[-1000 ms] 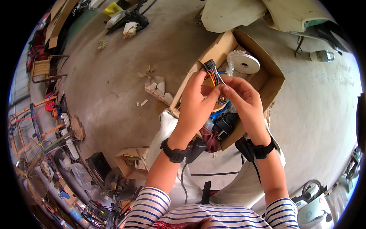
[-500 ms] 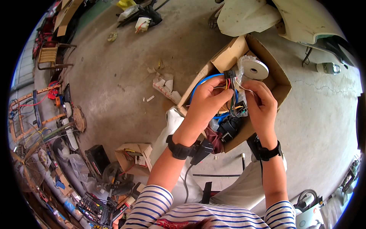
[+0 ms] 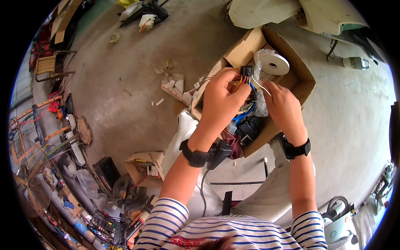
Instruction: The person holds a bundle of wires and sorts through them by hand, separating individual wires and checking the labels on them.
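My left hand [image 3: 227, 98] is closed round a bundle of coloured wires, yellow and red among them, just below a black plug connector [image 3: 247, 71]. A white wire [image 3: 260, 85] runs from the connector to my right hand [image 3: 284, 106], whose thumb and fingertips pinch it. Both hands are above an open cardboard box [image 3: 302, 81]. Inside the box are a white reel [image 3: 273, 63], blue cable [image 3: 246, 113], a clear plastic bag [image 3: 261, 104], black parts [image 3: 250, 127] and dark red cloth [image 3: 231, 143]. My left hand hides part of the wire bundle.
A smaller cardboard box [image 3: 143, 160] with odds and ends is at my left. Beyond it lies clutter, with a wooden-seated chair [image 3: 45, 66] farther off. Torn packaging [image 3: 175, 85] lies on the floor left of the large box. Pale body panels [image 3: 262, 12] stand at the far right.
My right hand has shifted slightly, and the white wire now stretches straighter from the connector. The connector has turned a little. The whole view has shifted somewhat.
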Demonstrator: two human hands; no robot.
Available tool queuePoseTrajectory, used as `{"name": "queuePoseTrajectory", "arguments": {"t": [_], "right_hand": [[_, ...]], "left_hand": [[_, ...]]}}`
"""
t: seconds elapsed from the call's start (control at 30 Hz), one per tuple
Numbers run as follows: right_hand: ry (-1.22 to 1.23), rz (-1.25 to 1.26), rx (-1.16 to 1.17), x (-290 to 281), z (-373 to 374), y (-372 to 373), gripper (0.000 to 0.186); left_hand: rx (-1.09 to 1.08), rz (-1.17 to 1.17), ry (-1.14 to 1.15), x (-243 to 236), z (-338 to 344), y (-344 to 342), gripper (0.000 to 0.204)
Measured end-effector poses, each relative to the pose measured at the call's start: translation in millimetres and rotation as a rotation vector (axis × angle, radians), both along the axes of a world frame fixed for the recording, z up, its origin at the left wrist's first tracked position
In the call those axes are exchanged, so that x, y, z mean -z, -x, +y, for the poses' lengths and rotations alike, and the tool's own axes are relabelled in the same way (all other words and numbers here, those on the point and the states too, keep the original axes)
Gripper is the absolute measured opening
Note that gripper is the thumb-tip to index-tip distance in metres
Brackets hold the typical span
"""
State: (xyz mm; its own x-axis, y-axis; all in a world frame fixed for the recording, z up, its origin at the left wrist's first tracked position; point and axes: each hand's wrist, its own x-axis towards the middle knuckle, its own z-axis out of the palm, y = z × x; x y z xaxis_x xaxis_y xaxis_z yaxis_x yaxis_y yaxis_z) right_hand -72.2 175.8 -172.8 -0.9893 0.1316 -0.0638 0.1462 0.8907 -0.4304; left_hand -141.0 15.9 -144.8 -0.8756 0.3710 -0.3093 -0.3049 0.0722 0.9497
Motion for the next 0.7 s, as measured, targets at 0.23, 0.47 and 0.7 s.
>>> {"name": "queuePoseTrajectory", "arguments": {"t": [0.23,0.47,0.7], "right_hand": [[0.354,0.133,0.105,-14.7,-10.5,9.4,0.014],[0.636,0.235,0.19,-20.9,-23.9,12.6,0.014],[0.662,0.234,0.085,-13.1,-17.3,9.4,0.016]], "left_hand": [[0.026,0.316,0.137,11.7,1.6,2.0,0.029],[0.038,0.276,0.084,15.3,4.5,-0.9,0.06],[0.012,0.198,0.037,11.9,6.5,-0.5,0.068]]}}
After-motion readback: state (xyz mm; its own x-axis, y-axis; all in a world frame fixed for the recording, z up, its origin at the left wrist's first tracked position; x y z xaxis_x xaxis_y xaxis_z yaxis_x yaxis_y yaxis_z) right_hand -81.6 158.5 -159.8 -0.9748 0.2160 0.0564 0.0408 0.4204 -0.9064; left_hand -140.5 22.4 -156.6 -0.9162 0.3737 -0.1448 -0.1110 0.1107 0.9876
